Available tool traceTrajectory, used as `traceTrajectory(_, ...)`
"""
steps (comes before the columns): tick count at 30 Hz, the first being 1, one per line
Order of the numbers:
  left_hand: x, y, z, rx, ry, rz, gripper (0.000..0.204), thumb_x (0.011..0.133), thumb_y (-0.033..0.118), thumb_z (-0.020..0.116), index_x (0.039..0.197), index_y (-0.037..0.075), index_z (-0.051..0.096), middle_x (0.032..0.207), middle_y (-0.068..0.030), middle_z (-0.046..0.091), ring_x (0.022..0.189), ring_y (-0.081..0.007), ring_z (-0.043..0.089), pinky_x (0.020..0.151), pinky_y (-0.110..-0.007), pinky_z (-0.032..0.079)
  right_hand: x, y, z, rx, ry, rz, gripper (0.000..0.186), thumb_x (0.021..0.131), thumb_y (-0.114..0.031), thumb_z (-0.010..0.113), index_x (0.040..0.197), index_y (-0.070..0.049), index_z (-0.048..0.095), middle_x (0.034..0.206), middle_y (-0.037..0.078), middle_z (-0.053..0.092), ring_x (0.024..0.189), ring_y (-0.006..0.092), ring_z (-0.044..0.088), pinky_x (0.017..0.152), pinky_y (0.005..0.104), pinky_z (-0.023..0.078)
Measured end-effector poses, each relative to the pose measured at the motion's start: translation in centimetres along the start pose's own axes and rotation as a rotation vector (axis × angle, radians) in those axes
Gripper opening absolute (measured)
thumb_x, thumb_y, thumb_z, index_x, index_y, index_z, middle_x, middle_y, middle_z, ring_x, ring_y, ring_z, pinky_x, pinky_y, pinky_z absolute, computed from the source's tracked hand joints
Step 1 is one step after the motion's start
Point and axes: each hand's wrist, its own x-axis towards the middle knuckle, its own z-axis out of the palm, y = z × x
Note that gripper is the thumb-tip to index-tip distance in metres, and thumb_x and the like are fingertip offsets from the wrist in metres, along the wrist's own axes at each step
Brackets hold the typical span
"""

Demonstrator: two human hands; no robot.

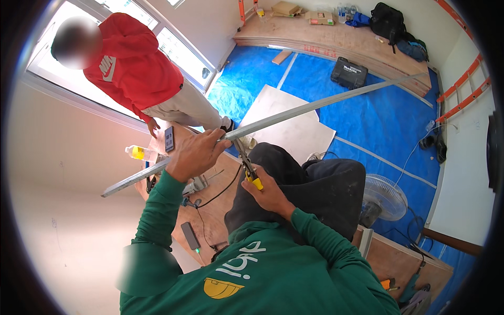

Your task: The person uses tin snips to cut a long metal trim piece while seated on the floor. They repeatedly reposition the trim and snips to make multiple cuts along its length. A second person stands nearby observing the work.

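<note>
The left hand [197, 152] is clamped on a long metal rail [294, 113]. The right hand [268, 193] squeezes yellow-handled snips [248, 168] biting the rail.

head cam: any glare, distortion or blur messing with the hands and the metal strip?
Head view: window blown out at upper left; fisheye darkens the rim. Left hand on the metal strip and right hand on yellow-handled snips are sharp, evenly lit.
</note>
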Motion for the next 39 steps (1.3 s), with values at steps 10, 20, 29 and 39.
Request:
traceTrajectory(10, 0.8, -0.8, 3.5, 0.038, 0.082, -0.083, 0.056, 0.109, 0.059, 0.061, 0.114, 0.004, 0.067, 0.091, -0.0194, 0.073, 0.087, -0.0413, 0.072, 0.078, -0.053, 0.053, 0.1, 2.3, 0.2, -0.027, -0.075, 0.166, 0.037, 0.109, -0.032, 0.071, 0.118, 0.0, 0.055, 0.1, 0.018, 0.063, 0.089, 0.0324, 0.063, 0.082, 0.0451, 0.052)
traceTrajectory(20, 0.9, -0.3, 3.5, 0.072, 0.099, -0.108, 0.053, 0.107, 0.06, 0.065, 0.117, 0.008, 0.071, 0.087, -0.0164, 0.074, 0.082, -0.041, 0.073, 0.073, -0.054, 0.053, -1.0, 3.7, -0.9, 0.265, -0.183, 0.203, 0.045, 0.111, -0.027, 0.067, 0.145, -0.001, 0.055, 0.123, 0.013, 0.062, 0.114, 0.0224, 0.06, 0.106, 0.0361, 0.049)
traceTrajectory(29, 0.9, 0.3, 2.7, 0.052, 0.065, -0.107, 0.054, 0.11, 0.06, 0.059, 0.119, 0.009, 0.072, 0.088, -0.0166, 0.075, 0.084, -0.0414, 0.074, 0.073, -0.055, 0.054, -0.9, 2.4, -0.3, -0.097, -0.084, 0.164, 0.04, 0.105, -0.026, 0.076, 0.129, 0.0, 0.058, 0.12, 0.02, 0.066, 0.11, 0.0339, 0.067, 0.098, 0.0444, 0.054)
traceTrajectory(39, 0.8, 0.4, 2.5, 0.063, 0.044, -0.136, 0.056, 0.11, 0.062, 0.058, 0.121, 0.009, 0.072, 0.087, -0.0165, 0.075, 0.083, -0.0418, 0.074, 0.071, -0.055, 0.055, -0.9, 2.0, 0.3, 0.013, -0.085, 0.2, 0.027, 0.106, -0.019, 0.073, 0.117, -0.001, 0.056, 0.105, 0.019, 0.07, 0.096, 0.0349, 0.073, 0.089, 0.0437, 0.056)
